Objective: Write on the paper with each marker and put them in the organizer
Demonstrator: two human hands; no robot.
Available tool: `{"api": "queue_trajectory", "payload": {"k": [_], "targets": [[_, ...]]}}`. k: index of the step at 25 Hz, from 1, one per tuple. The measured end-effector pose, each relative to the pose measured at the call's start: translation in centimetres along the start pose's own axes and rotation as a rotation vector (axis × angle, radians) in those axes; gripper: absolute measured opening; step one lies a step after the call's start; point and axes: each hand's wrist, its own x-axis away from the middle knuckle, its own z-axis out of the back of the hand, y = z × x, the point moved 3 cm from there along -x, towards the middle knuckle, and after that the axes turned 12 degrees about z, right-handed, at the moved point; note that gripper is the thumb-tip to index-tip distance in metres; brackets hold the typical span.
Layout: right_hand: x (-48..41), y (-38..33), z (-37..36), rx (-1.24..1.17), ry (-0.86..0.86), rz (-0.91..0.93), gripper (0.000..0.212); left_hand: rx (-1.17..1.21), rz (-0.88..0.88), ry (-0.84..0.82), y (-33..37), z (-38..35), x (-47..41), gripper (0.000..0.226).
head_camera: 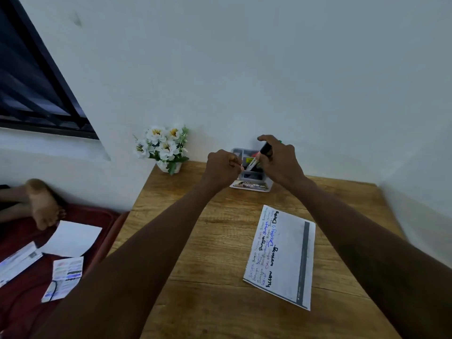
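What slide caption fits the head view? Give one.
Both hands hold a marker above the organizer, paper behind.

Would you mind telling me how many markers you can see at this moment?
1 clearly: the marker held between the right hand and left hand, above the organizer. Dark shapes inside the organizer may be others, but the hands hide them.

Plain pale wall (244,69) behind the hands, evenly and softly lit. Dark-framed window (36,89) up and far left of them. Wooden table (208,265) beneath. White flowers in a pot (164,148) just left. Red bedding (19,309) strewn with papers (72,238) lower left.
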Motion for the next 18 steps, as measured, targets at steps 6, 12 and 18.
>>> {"api": "queue_trajectory", "payload": {"k": [6,12,18], "targets": [[-0.9,0.2,-0.3,0.037,-0.097,-0.122,0.041,-0.078,-0.027,-0.039,0.6,0.5,-0.7,0.01],[-1.2,-0.5,0.6,0.106,-0.097,-0.209,0.046,-0.258,-0.038,-0.146,1.9,1.6,-1.3,0.022],[-1.5,-3.3,4.0,0.273,-0.095,-0.038,0.066,-0.295,-0.035,-0.206,3.9,3.6,-0.9,0.072]]}}
